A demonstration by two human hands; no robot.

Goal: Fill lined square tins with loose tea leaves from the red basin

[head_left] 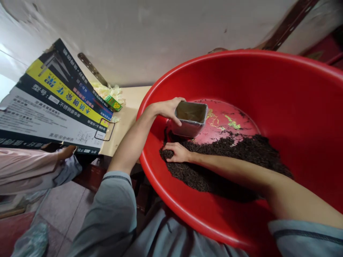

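Observation:
A large red plastic basin [281, 82] rests on my lap and holds a heap of dark loose tea leaves [235, 150]. My left hand [167, 107] grips the rim of a small silver rectangular tin [190, 123], tilted with its open mouth up, just above the leaves. My right hand [178, 152] lies in the pile near the basin's near wall, fingers curled around a clump of tea leaves. The basin's bare bottom shows gold print beyond the tin.
A tan table [128, 117] stands left of the basin with a small green box [113, 102] and crumpled pale wrapping. Printed cardboard boxes [50, 107] lean at the far left. Another person's arm and sleeve [32, 167] show at lower left, above a tiled floor.

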